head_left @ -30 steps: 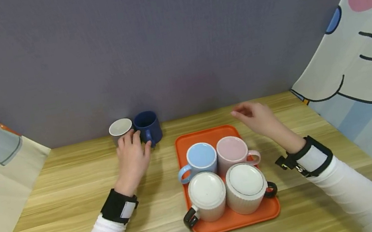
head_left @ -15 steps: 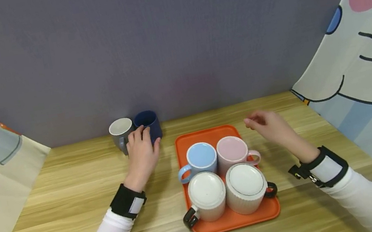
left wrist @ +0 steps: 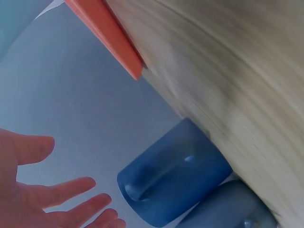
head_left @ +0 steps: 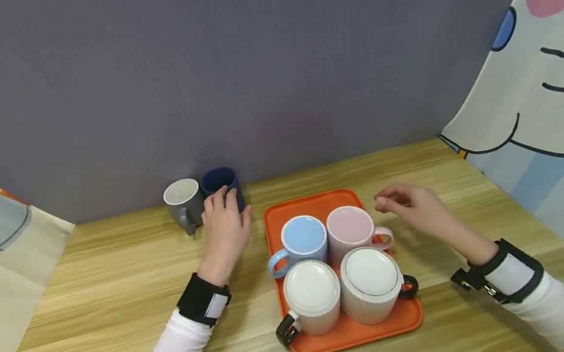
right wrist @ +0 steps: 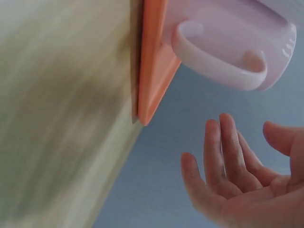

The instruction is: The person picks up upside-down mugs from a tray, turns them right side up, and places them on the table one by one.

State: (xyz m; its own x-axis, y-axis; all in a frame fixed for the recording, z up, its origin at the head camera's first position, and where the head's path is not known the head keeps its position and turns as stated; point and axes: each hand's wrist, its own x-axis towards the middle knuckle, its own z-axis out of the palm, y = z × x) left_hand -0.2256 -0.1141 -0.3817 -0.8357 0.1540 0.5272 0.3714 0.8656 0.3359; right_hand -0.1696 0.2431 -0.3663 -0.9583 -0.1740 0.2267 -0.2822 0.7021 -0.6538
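My left hand (head_left: 224, 228) hovers at the navy mug (head_left: 220, 178), overlapping its front in the head view. Seen from the left wrist, the fingers are spread and apart from the mug, with its handle (left wrist: 152, 178) facing them. A grey mug (head_left: 185, 207), white inside, stands just left of the navy one. My right hand (head_left: 422, 209) is held in the air beside the pink mug (head_left: 349, 233). In the right wrist view its fingers are loosely bent and empty, below the pink handle (right wrist: 216, 64).
An orange tray (head_left: 313, 200) carries the pink mug, a light blue mug (head_left: 304, 239), and two pale mugs (head_left: 313, 294) with black handles, turned upside down. The wooden table (head_left: 90, 329) ends at a grey wall (head_left: 265, 68). Patterned cloths (head_left: 550, 158) hang at both sides.
My left hand has moved right, from in front of the grey mug to the navy mug, uncovering the grey handle. The right hand has drawn back toward me and slightly right.
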